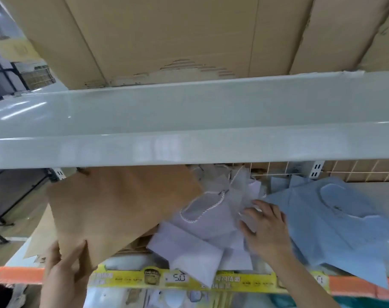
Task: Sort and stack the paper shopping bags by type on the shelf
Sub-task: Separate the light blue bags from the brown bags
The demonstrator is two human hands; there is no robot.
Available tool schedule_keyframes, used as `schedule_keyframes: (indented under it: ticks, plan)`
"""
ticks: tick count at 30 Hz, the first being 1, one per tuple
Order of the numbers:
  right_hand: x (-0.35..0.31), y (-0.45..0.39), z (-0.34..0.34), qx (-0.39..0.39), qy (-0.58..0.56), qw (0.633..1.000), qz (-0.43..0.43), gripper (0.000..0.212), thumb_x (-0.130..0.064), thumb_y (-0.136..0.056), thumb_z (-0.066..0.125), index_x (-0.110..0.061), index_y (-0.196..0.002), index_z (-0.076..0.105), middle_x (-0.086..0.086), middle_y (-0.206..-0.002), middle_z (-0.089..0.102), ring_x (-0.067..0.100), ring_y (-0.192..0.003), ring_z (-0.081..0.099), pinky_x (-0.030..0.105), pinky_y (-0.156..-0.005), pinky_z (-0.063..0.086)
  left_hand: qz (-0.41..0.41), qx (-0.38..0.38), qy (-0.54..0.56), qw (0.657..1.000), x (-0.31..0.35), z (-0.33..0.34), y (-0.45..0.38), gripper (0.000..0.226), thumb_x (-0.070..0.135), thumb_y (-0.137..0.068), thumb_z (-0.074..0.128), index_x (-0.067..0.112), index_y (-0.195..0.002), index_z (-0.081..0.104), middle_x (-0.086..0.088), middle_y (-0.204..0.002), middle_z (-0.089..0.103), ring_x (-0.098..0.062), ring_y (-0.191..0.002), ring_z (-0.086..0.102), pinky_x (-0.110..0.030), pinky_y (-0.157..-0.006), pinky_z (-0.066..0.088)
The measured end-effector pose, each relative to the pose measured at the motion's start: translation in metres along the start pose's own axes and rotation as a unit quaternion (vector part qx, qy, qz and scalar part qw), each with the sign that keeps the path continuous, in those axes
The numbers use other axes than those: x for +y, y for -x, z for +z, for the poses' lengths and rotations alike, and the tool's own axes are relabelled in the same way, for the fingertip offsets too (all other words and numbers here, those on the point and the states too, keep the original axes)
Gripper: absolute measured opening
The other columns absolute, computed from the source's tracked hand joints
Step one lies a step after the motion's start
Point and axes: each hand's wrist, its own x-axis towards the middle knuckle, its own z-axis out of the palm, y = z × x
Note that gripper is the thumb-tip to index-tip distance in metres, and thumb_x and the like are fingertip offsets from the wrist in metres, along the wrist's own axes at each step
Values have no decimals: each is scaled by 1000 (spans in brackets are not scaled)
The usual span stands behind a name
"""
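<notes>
A flat brown paper bag (122,207) lies tilted at the left of the lower shelf, and my left hand (64,272) grips its near corner. White bags with rope handles (202,236) sit in a loose heap in the middle, one hanging over the shelf's front edge. My right hand (267,230) rests fingers spread on the white heap, beside the blue bags (327,221) lying flat at the right. More brown bags show under the held one.
A white upper shelf (189,130) juts out just above the bags, with cardboard boxes (167,41) on it. A yellow price strip (182,278) and orange rail (20,275) run along the lower shelf's front. A wire grid (356,172) backs the shelf.
</notes>
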Motion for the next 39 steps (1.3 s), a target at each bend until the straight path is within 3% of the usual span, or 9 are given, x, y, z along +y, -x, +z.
schedule_keyframes:
  ticks: [5,9,11,14,18,24,29,35,39]
  plan:
    - [-41,-1,8,20,32,999,-15,35,-45,-62,72,-18,-84,72,4,-102,68,33,-93,62,47,-76,51,-65,-27,-60,996,27,-26,-56,35,0,-91,52,32,-105,53,4,-87,60,-2,-54,64,-18,-48,52]
    - [-72,2,25,-130,13,991,-36,63,-64,-57,69,-31,-111,65,-9,-123,55,23,-120,47,39,-101,26,-33,14,-239,970,26,-32,-99,25,0,-83,63,19,-99,59,-5,-90,59,-20,-67,53,-15,-42,48]
    - [-76,4,35,-193,35,980,-24,75,-74,-62,54,-41,-129,47,-19,-136,37,14,-131,29,28,-106,8,21,66,-374,925,25,-33,-114,29,11,-81,70,18,-107,61,-9,-95,63,-27,-72,50,-26,-64,47]
    - [-78,2,40,-204,45,978,-2,78,-75,-63,53,-44,-133,40,-23,-140,33,11,-132,25,28,-107,4,56,65,-527,845,24,-34,-136,39,25,-83,69,16,-119,57,-11,-90,62,-28,-71,50,-36,-72,39]
    - [-77,-1,45,-223,50,973,33,80,-75,-68,50,-47,-140,27,-27,-147,21,7,-138,17,34,-114,3,55,76,-629,772,17,-23,-159,42,41,-91,56,25,-130,54,-23,-128,47,-37,-118,42,-47,-98,33]
    - [-68,-17,54,-217,39,973,67,72,-68,-86,41,-42,-148,14,-20,-157,8,9,-146,1,44,-117,0,189,-22,-682,707,-4,0,-157,51,60,-85,54,35,-129,55,-8,-142,45,-32,-131,35,-45,-107,25]
    - [-65,-38,57,-205,52,974,80,68,-60,-89,44,-40,-147,16,-17,-158,6,15,-148,-1,46,-117,4,211,-96,-709,666,-27,5,-140,64,70,-78,56,40,-134,47,-2,-147,40,-28,-138,26,-46,-109,19]
    - [-72,-38,50,-149,64,986,43,52,-44,-86,59,-32,-135,47,-7,-146,40,23,-139,31,48,-112,20,297,-122,-669,670,-29,9,-127,37,44,-85,66,22,-115,67,-7,-127,59,-33,-120,49,-49,-95,37]
    - [-76,-31,43,-8,43,999,-17,28,-17,-64,84,-20,-90,73,1,-97,70,32,-90,66,46,-79,51,324,-154,-654,666,-34,12,-110,47,49,-80,54,18,-111,70,-6,-118,63,-34,-115,52,-49,-92,40]
